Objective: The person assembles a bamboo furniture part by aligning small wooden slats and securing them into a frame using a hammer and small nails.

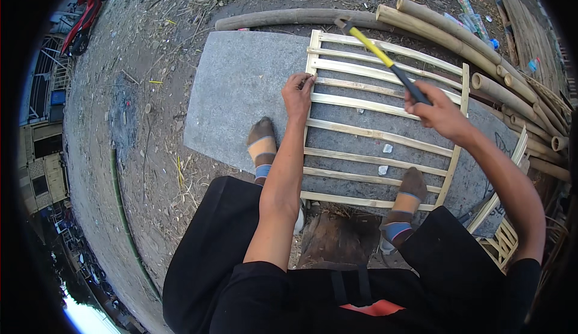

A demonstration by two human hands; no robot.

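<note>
My right hand [438, 112] grips a hammer [378, 52] by its dark handle end; the yellow-and-black shaft slants up to the left, and the metal head is above the far left part of a bamboo slat frame [367, 104]. Several pale slats run crosswise between two side strips. At the left side strip, my left hand [297, 96] has its fingers pinched together against the strip, beside a slat end. Whatever sits between those fingertips is too small to make out. The frame lies flat on a grey board [241, 87], with my feet in striped socks on it.
Thick bamboo poles [445, 30] lie stacked along the far and right sides. Another slatted piece [503, 237] rests at the lower right. A wooden block [328, 240] stands between my legs. Far left are a green bamboo pole [123, 213] and a red motorcycle [87, 15].
</note>
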